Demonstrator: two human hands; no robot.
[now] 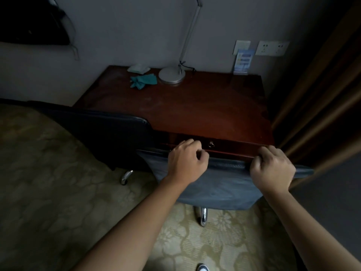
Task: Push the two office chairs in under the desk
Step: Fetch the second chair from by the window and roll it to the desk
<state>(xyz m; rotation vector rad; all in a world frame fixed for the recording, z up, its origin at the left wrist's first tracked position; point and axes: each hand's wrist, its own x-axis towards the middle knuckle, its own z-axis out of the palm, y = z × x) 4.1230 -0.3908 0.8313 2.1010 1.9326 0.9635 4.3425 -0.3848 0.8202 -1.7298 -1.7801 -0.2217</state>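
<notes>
no text, brand or number can be read here. the blue card [242, 62] standing at the back of the desk [195, 106] carries pale bands of print, too small and blurred to make out. the wall plates [272, 48] behind it show only socket holes, no lettering. the drawer front [224, 146] has a keyhole but no label.
</notes>
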